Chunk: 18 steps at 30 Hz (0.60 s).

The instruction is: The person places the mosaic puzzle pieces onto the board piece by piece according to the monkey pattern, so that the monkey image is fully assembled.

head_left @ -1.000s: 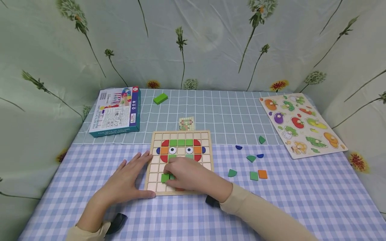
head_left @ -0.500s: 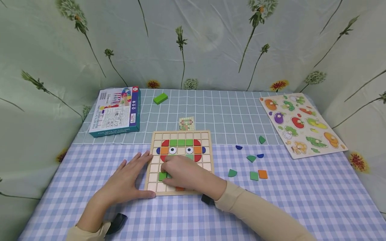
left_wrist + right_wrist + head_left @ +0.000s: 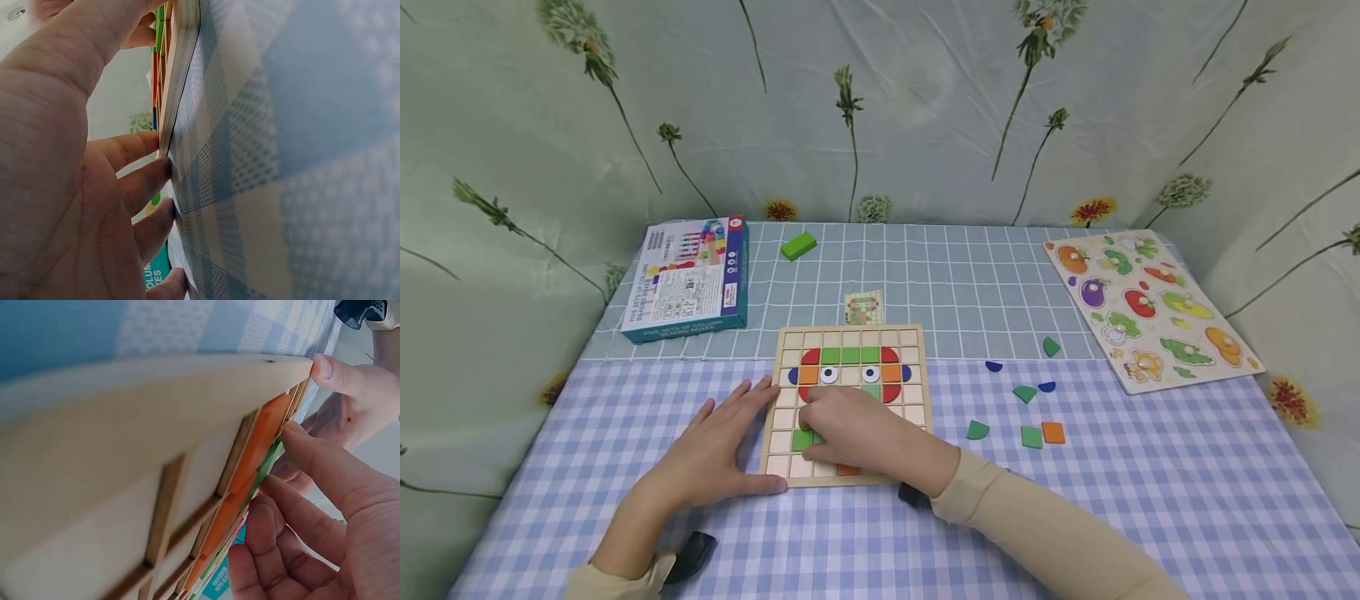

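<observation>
A wooden grid board (image 3: 778,442) lies on the checked cloth, bearing a face pattern of coloured tiles with two round eye tiles (image 3: 828,375). My left hand (image 3: 711,458) steadies it, fingers spread, with fingertips at the left edge and the thumb at the lower left corner. Over the lower half, my right hand (image 3: 853,429) pinches a green square tile (image 3: 802,440) between thumb and forefinger, close over the left-side cells. In the right wrist view that green tile (image 3: 275,450) lies beside orange tiles (image 3: 265,434). The right hand hides the board's middle cells.
Loose green quarter-circles (image 3: 977,430), blue half-circles (image 3: 994,366), a green square (image 3: 1032,437) and an orange square (image 3: 1053,432) lie right of the board. A pattern card (image 3: 864,307) sits behind it. Farther off are a box (image 3: 685,279), green block (image 3: 798,246) and vegetable puzzle (image 3: 1150,308).
My right hand has shifted slightly left and a little up over the board, carrying the green square tile with it. The left hand stays in place.
</observation>
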Each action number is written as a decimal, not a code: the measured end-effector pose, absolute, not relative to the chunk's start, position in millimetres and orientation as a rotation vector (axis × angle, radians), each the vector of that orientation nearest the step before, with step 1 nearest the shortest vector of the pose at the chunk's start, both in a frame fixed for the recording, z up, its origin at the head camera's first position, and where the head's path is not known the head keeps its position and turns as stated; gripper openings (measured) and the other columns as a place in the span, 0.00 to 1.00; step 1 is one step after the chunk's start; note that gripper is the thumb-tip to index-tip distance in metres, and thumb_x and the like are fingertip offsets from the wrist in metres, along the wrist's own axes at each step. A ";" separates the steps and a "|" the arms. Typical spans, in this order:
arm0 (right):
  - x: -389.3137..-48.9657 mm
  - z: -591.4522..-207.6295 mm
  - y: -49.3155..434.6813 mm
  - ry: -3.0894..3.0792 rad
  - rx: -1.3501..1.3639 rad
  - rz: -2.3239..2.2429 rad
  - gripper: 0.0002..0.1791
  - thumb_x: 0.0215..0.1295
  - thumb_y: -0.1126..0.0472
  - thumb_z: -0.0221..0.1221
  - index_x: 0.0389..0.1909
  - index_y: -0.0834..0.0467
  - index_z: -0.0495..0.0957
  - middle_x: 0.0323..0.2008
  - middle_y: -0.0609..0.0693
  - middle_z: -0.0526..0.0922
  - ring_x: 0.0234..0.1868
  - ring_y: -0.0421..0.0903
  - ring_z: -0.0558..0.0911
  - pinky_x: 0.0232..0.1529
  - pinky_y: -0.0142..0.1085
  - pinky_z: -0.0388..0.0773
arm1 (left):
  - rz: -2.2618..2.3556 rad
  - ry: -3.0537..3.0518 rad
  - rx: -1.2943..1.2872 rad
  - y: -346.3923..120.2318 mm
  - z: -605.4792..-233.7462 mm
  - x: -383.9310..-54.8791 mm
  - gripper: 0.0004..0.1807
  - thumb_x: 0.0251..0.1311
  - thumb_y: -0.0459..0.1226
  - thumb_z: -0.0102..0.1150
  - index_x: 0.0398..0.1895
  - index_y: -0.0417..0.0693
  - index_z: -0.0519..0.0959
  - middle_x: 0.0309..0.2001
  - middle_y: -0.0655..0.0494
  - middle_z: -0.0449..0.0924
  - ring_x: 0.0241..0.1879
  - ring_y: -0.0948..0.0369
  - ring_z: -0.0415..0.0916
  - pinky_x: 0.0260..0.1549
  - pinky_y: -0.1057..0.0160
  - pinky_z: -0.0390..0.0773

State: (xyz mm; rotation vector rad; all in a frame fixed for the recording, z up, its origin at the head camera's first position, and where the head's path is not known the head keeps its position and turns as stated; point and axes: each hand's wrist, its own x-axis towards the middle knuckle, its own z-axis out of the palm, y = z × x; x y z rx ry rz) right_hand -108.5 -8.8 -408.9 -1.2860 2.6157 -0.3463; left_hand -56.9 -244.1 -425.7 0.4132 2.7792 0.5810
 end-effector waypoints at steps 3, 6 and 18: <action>-107.8 -405.7 -4.8 2.600 -1.262 -0.366 0.12 0.68 0.49 0.73 0.45 0.51 0.91 0.39 0.42 0.85 0.36 0.36 0.81 0.42 0.28 0.81 | 0.580 2.779 0.412 -244.1 -425.8 -56.7 0.69 0.43 0.72 0.78 0.86 0.56 0.58 0.87 0.49 0.56 0.86 0.39 0.51 0.75 0.19 0.50; -107.7 -400.7 4.9 2.581 -1.204 -0.405 0.12 0.70 0.51 0.71 0.48 0.51 0.90 0.41 0.43 0.85 0.38 0.37 0.81 0.42 0.27 0.81 | 0.568 2.778 0.410 -243.6 -426.1 -57.3 0.69 0.42 0.73 0.78 0.86 0.57 0.58 0.87 0.49 0.56 0.85 0.39 0.52 0.75 0.19 0.50; -107.7 -390.6 107.1 2.621 -0.958 -0.651 0.14 0.66 0.56 0.74 0.51 0.54 0.89 0.42 0.45 0.87 0.38 0.39 0.81 0.40 0.31 0.81 | 0.559 2.771 0.392 -241.5 -426.4 -58.8 0.70 0.41 0.73 0.79 0.86 0.56 0.58 0.87 0.49 0.57 0.85 0.39 0.52 0.75 0.19 0.50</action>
